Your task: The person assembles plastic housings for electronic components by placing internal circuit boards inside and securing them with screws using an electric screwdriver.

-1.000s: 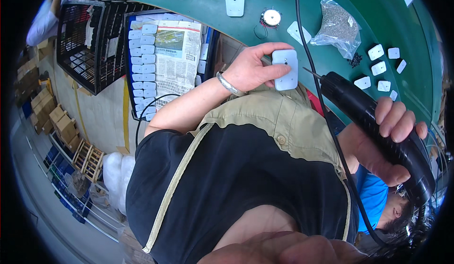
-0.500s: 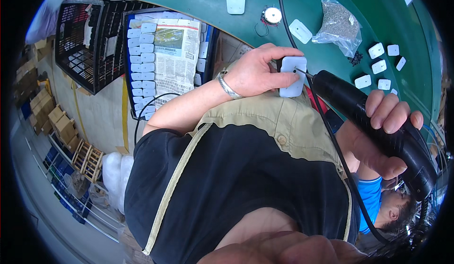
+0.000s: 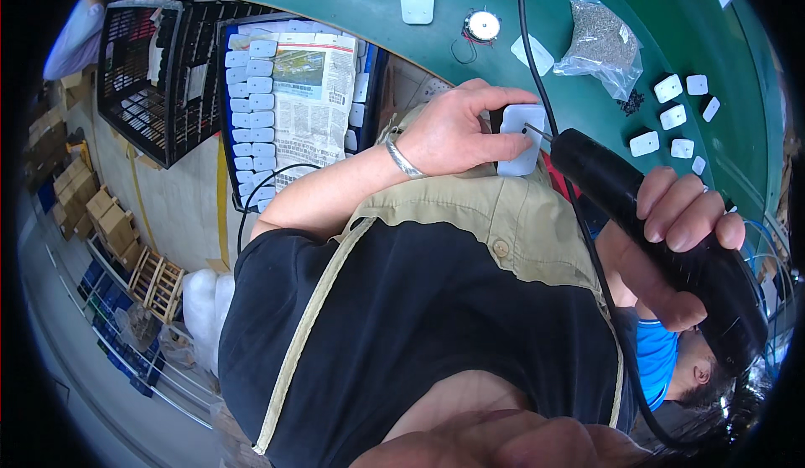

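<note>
My left hand (image 3: 444, 132), with a silver bracelet at the wrist, grips a white rounded rectangular casing (image 3: 521, 163) by its edges at the bench's near edge. A dark hole shows near the middle of its face. My right hand (image 3: 681, 233) is wrapped round a black electric screwdriver (image 3: 599, 166), tilted so that its thin bit points left onto the casing. The bit's tip is at or very near the hole; contact is too small to tell. A black cable (image 3: 537, 57) runs across the bench and passes behind or beside the driver's nose.
On the green bench (image 3: 377, 7) lie a bag of small screws (image 3: 599, 40), loose dark screws (image 3: 631, 103), several white-faced casings (image 3: 644, 143) and a round wired part (image 3: 482, 27). Left are a crate with casings and newspaper (image 3: 314, 107) and black crates (image 3: 138, 74). Another person (image 3: 658, 359) is at lower right.
The screwdriver and my right hand have shifted slightly left and down. The cable's upper part has swung right. The casing has moved only a little in my left hand.
</note>
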`<move>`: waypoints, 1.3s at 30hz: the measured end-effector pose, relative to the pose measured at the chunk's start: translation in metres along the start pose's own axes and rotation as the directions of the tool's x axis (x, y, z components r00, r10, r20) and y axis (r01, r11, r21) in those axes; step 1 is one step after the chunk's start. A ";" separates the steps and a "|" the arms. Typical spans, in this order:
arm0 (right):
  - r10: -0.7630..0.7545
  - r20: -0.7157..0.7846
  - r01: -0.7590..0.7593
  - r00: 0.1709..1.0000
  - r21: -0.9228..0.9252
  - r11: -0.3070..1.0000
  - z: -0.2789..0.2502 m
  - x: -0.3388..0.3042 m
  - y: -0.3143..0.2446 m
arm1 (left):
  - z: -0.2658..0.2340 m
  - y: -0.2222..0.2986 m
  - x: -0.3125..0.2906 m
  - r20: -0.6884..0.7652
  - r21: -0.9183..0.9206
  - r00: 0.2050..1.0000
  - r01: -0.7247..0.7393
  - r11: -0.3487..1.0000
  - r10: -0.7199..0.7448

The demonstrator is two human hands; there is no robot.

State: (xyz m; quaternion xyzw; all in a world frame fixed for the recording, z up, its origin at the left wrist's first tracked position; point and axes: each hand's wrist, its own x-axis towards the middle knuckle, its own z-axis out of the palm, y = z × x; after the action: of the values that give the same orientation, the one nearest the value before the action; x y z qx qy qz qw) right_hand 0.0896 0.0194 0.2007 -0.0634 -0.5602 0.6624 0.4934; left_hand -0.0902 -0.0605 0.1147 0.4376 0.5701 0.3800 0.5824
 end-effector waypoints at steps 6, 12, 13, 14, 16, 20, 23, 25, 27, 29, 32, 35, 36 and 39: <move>-0.039 0.039 0.038 0.998 0.018 0.999 -0.002 0.000 0.006 | 0.000 0.000 0.002 0.010 -0.077 0.996 0.091 0.993 -0.091; -0.099 -0.173 0.104 0.980 0.025 0.994 -0.005 -0.007 0.012 | -0.001 -0.005 0.006 0.034 -0.182 0.995 0.096 0.979 -0.091; -0.104 -0.221 0.115 0.970 0.034 0.993 -0.004 -0.007 0.011 | -0.001 -0.003 0.007 0.052 -0.235 0.993 0.119 0.965 -0.110; -0.108 -0.269 0.124 0.957 0.044 0.991 -0.004 -0.007 0.011 | -0.002 -0.003 0.007 0.052 -0.235 0.993 0.119 0.965 -0.110; -0.115 -0.263 0.125 0.958 0.021 0.992 -0.006 -0.007 0.011 | -0.003 -0.003 0.009 0.060 -0.158 0.993 0.111 0.981 -0.103; -0.120 -0.278 0.118 0.953 -0.024 0.993 -0.011 -0.008 0.007 | 0.001 -0.041 0.021 0.008 -0.097 1.000 0.022 0.995 -0.022; -0.101 -0.264 0.091 0.959 -0.049 0.995 -0.016 -0.008 0.007 | -0.001 -0.073 0.037 -0.039 0.042 0.997 0.066 0.997 -0.065; -0.104 -0.281 0.090 0.954 -0.062 0.994 -0.018 -0.010 0.005 | 0.000 -0.102 0.050 -0.079 0.073 0.996 0.044 0.996 -0.038; -0.103 -0.293 0.085 0.950 -0.073 0.994 -0.021 -0.012 0.005 | 0.002 -0.122 0.058 -0.152 0.137 0.988 0.056 0.989 -0.035; -0.109 -0.311 0.080 0.944 -0.107 0.991 -0.025 -0.014 0.002 | 0.002 -0.128 0.062 -0.171 0.172 0.984 0.087 0.981 -0.057; -0.139 -0.303 0.102 0.943 -0.136 0.986 -0.032 -0.016 0.000 | 0.006 -0.121 0.062 -0.191 0.229 0.978 0.128 0.965 -0.085; -0.146 -0.340 0.097 0.929 -0.157 0.983 -0.031 -0.017 0.000 | 0.007 -0.119 0.056 -0.149 0.251 0.987 0.089 0.964 -0.053; -0.146 -0.339 0.097 0.929 -0.156 0.983 -0.031 -0.017 0.000 | 0.007 -0.119 0.053 -0.110 0.245 0.994 0.043 0.969 -0.016; -0.131 -0.316 0.086 0.940 -0.152 0.985 -0.032 -0.018 0.002 | 0.017 -0.120 0.045 -0.062 0.237 0.997 -0.019 0.971 0.035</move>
State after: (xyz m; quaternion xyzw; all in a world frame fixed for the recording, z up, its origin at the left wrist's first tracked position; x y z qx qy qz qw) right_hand 0.1181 0.0285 0.1789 -0.1742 -0.5176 0.5750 0.6092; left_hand -0.0775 -0.0589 -0.0143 0.4987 0.6242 0.3313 0.5019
